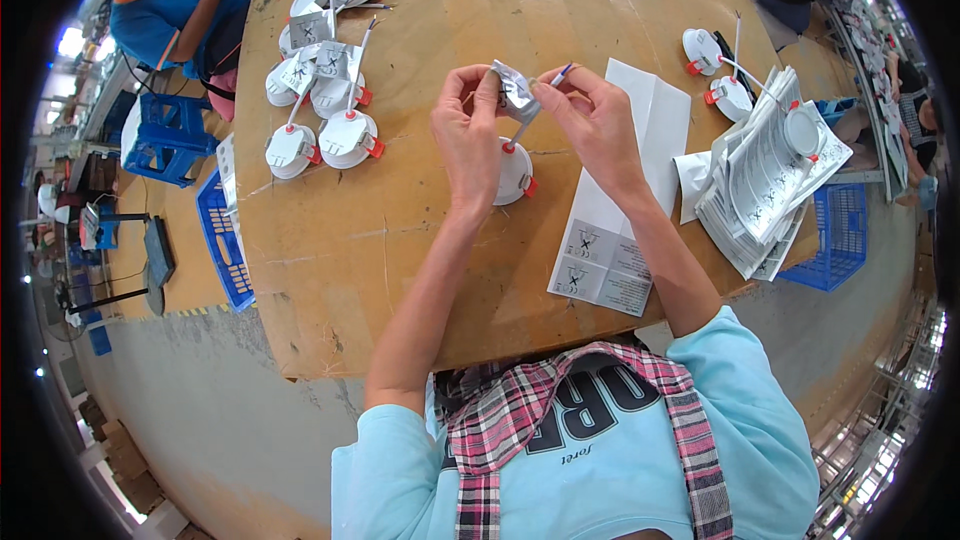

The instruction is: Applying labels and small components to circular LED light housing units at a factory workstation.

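Above the table (350,240), my left hand (468,130) pinches a small silver-white label (514,90) between thumb and fingertips. My right hand (595,130) is closed at the label's other edge, thumb and forefinger pressed together beside the cable, whose end (563,73) pokes out above. That cable runs down to a round white downlight (512,172) with red clips, lying just under my hands and partly covered by the left one. Beneath my right forearm lies a label sheet (640,125), with some printed labels left at its near end.
Several downlights (348,140) with cables stand at left, some bearing labels (335,60); more lie along the far side. At right, a thick stack of label sheets (745,210) carries one downlight (801,132). Blue crates (838,230) flank the table. Another person (185,0) sits far left.
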### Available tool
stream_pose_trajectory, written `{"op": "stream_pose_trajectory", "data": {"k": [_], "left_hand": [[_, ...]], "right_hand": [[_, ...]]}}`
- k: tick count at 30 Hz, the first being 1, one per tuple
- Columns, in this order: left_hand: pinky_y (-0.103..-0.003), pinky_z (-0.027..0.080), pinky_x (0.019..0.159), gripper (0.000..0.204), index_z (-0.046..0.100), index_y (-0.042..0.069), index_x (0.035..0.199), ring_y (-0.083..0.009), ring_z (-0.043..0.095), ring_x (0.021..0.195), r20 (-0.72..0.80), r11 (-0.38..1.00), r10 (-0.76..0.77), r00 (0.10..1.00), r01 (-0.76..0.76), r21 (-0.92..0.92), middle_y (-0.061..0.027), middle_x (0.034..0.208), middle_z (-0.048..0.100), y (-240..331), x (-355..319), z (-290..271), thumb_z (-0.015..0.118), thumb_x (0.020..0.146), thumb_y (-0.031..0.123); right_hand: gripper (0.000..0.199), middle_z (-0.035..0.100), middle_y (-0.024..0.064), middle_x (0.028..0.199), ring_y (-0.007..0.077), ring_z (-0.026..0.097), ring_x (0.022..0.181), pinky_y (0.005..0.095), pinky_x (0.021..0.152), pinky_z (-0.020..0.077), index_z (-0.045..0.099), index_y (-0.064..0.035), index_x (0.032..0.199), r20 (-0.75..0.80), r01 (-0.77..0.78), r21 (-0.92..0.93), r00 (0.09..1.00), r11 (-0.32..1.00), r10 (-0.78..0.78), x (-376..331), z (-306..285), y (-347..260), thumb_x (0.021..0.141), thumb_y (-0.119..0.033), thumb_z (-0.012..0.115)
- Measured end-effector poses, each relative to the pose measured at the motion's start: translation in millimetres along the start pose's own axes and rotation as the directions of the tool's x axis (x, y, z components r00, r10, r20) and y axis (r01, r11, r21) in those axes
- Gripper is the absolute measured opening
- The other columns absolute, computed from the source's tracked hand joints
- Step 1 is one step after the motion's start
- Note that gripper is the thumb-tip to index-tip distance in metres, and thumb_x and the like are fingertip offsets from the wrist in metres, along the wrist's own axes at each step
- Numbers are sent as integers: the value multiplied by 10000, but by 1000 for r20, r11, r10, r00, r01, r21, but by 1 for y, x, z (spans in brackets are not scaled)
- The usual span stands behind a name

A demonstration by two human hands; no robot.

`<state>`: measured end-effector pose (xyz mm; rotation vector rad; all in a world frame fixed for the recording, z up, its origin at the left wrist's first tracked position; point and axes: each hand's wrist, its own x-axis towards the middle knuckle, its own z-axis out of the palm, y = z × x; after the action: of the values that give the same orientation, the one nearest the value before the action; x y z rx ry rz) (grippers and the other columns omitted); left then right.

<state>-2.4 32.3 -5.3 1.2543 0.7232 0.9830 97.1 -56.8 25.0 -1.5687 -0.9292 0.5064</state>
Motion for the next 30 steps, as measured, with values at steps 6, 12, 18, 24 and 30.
{"op": "stream_pose_trajectory", "data": {"k": [6, 12, 18, 24, 30], "left_hand": [[-239, 536, 695, 183, 611, -11, 973, -83, 606, 758, 34, 998, -6, 999, 8, -55, -47, 877, 635, -3, 2, 1, 552, 951, 161], [-232, 521, 736, 170, 615, 1, 975, -71, 598, 789, 15, 986, 7, 1000, -4, -167, -33, 884, 638, -10, 4, 0, 561, 948, 160], [-229, 478, 705, 176, 596, -15, 950, -73, 573, 769, 13, 981, 0, 1000, 2, -195, -39, 853, 624, -5, 6, 0, 546, 954, 154], [-231, 471, 692, 163, 592, -11, 931, -82, 567, 752, -22, 965, -27, 999, 20, -261, -40, 838, 620, -5, 5, 1, 546, 948, 144], [-255, 509, 774, 150, 598, -8, 956, -86, 588, 802, 31, 952, -39, 999, 47, -301, -44, 889, 622, -8, 3, -4, 560, 946, 136]], "right_hand": [[221, 647, 87, 762, 115, 610, 683, 247, 635, 506, 624, 63, 856, -61, 81, 87, 995, 993, -75, -3, 1, 11, 905, -152, 612], [140, 639, 91, 763, 118, 630, 722, 269, 664, 523, 574, 3, 995, -43, 114, 60, 993, 992, -112, -6, 7, 10, 909, -106, 595], [278, 642, 99, 820, 152, 668, 766, 299, 673, 549, 497, -46, 1152, 58, 100, 81, 993, 992, -105, -6, 8, 13, 902, -101, 604], [313, 611, 86, 869, 164, 676, 707, 270, 632, 557, 422, -46, 1195, 79, -4, 236, 997, 972, -15, -6, 10, 5, 934, -134, 571], [204, 580, 69, 837, 141, 669, 686, 243, 541, 537, 445, -36, 1114, 23, 29, 201, 999, 979, -34, -7, 12, 9, 963, -150, 521]]}}
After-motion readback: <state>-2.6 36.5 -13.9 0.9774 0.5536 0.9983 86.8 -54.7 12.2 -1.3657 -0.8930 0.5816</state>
